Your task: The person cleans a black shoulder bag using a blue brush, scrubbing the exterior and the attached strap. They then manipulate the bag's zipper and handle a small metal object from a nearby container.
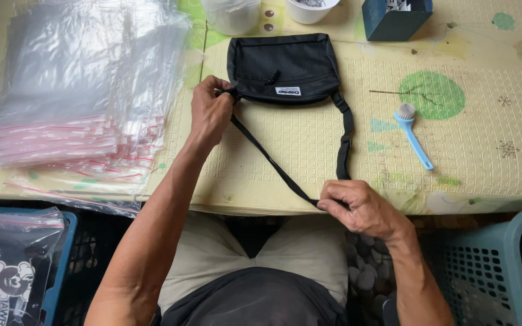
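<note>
A small black shoulder bag [282,66] lies flat on the yellow patterned mat [466,151], a white label on its front. Its black strap [273,163] runs from both lower corners down toward the mat's near edge. My left hand [209,111] pinches the strap where it joins the bag's left corner. My right hand [357,208] grips the strap's looped end at the near edge, pulling it taut.
A stack of clear zip bags [74,90] with red seals lies at the left. A blue brush [412,130] rests at the right. White cups [232,13] and a blue box [394,18] stand at the back. Baskets [502,265] sit on the floor on both sides.
</note>
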